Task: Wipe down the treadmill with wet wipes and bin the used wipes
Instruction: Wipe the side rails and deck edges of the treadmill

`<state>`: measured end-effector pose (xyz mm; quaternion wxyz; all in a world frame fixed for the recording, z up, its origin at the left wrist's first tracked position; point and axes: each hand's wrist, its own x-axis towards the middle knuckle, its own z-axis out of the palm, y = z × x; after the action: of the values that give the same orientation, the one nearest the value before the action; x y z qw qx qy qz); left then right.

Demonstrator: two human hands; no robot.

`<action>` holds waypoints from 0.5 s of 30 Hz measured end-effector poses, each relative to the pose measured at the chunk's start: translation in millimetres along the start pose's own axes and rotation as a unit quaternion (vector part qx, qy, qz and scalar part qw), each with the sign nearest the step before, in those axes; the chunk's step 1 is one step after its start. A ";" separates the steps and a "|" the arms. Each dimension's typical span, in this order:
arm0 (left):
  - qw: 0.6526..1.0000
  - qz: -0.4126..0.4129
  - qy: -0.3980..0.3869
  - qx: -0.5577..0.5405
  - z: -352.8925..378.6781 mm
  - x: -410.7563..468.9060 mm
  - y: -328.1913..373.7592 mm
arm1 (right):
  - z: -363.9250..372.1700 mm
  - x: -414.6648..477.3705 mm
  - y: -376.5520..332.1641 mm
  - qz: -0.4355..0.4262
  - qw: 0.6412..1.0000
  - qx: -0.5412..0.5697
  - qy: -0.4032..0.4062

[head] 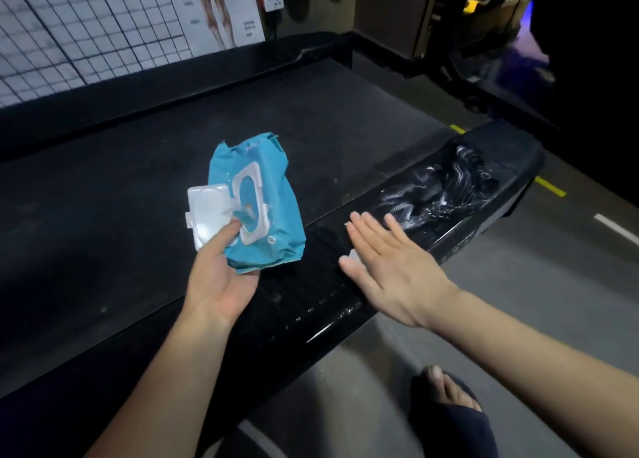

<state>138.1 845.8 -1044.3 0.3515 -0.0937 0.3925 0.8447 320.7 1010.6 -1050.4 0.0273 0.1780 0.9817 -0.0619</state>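
Observation:
A black treadmill lies across the view, its wide belt (145,188) on the left and a glossy side rail (449,194) on the right with wet streaks near its far end. My left hand (218,274) grips a blue wet wipe pack (266,194) above the belt, its white flip lid (207,215) open. My right hand (390,267) lies flat with straight fingers on the side rail, pressing a white wipe (354,257) whose edges peek out by the thumb and fingertips.
A white grid wall panel (69,32) and a poster (221,8) stand behind the treadmill. Grey floor with yellow and white lines (549,186) runs to the right. My foot in a dark sandal (449,409) stands beside the rail. Dark gym equipment (484,42) sits at the back right.

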 end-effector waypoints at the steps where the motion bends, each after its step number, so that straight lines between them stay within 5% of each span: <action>1: 1.000 -0.002 -0.003 -0.001 0.2 -0.3 0.7 | -0.6 -0.7 -8.0 -0.007 1.000 -0.001 -0.005; 15: 0.999 0.005 -0.022 0.038 16.6 -0.7 -6.4 | -9.0 35.5 -20.0 0.053 0.992 0.063 -0.093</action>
<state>144.8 860.4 -1036.6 0.3593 -0.0596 0.4168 0.8328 280.2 1005.5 -1041.8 0.1108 0.2245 0.9583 -0.1380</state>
